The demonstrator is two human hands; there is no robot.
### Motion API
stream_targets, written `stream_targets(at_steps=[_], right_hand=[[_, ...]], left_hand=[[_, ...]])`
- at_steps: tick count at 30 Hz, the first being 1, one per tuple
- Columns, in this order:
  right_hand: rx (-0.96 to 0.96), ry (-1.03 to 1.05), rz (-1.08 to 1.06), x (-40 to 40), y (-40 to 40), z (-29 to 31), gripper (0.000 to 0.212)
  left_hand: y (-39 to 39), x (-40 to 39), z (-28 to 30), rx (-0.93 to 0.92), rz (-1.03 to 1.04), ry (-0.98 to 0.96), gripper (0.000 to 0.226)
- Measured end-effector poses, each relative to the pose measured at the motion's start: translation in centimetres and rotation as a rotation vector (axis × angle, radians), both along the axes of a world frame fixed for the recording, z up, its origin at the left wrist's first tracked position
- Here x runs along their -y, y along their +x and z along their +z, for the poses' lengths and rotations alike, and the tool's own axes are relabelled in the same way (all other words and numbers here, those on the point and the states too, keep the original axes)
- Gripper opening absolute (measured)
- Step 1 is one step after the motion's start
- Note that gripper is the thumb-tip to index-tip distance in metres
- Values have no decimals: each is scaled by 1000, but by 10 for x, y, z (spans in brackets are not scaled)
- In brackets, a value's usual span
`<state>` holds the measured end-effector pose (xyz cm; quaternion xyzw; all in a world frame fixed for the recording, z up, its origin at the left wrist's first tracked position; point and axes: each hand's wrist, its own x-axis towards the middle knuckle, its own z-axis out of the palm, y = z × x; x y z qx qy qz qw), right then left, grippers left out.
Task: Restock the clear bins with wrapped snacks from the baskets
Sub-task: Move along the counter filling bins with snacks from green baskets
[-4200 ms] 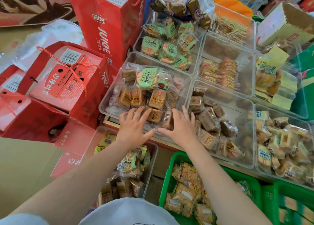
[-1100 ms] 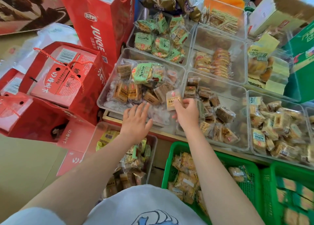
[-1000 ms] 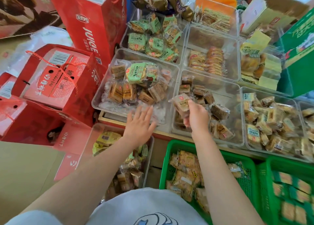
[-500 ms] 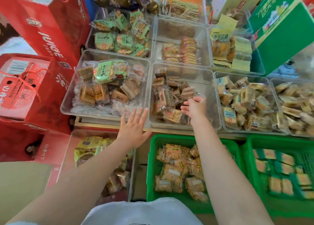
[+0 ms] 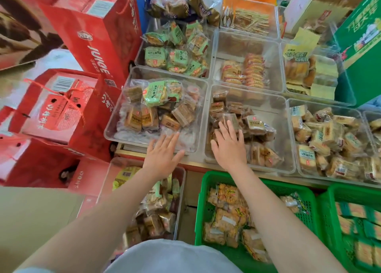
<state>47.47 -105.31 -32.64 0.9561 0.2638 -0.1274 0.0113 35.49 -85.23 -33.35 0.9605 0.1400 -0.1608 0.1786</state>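
Observation:
My right hand (image 5: 227, 144) lies flat, fingers spread, on the brown wrapped snacks (image 5: 255, 126) in the middle clear bin (image 5: 278, 109), and grips nothing. My left hand (image 5: 164, 155) hovers open over the near rim of the left clear bin (image 5: 115, 126), which holds brown and green wrapped cakes. Below my right arm stands a green basket (image 5: 266, 188) of yellow-wrapped snacks (image 5: 224, 215). A second green basket (image 5: 329, 194) sits at the lower right. A low clear bin (image 5: 181, 190) of mixed snacks sits under my left arm.
Red juice cartons (image 5: 99, 33) and red gift boxes (image 5: 59, 107) crowd the left side. More clear bins of snacks (image 5: 177, 51) fill the back rows, and another bin (image 5: 327, 140) lies to the right. A green carton (image 5: 362, 45) stands at the far right.
My right hand carried a wrapped snack from the left bin into the middle bin, let it go, and now rests flat on the pile. My left hand stayed open near the left bin.

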Motion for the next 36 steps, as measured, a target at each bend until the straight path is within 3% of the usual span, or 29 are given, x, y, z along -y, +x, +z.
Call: stream_targets(at_steps=[4,7,11,19,24,27,29,33,36], right_hand=[[22,-20,-117,-31,16,10,51],[174,181,-93,-63,19,23,34],[-62,426,-123,-114,24,27,28],[-61,254,-327,-154,23,7,49],[-206,373,-384,-144,20,16,46],[-454,744,-524,-122,5,33,42],[-499,927,-656,-94,-5,42,42],[-338,899,-778,-24,-12,55,53],[-262,789,-692,13,-13,60,51]], left_hand=[[-5,-18,-4,15,-13,15,68],[-6,-24,-6,29,10,6,69],[-4,-24,-8,27,-18,31,68],[-3,-24,-11,49,-29,78,66],[-3,-24,-10,44,-30,72,66],[-5,-23,-9,31,-14,68,68],[-5,-21,-8,23,10,79,67],[0,-1,-2,-13,-20,47,66],[2,31,-3,21,-135,26,73]])
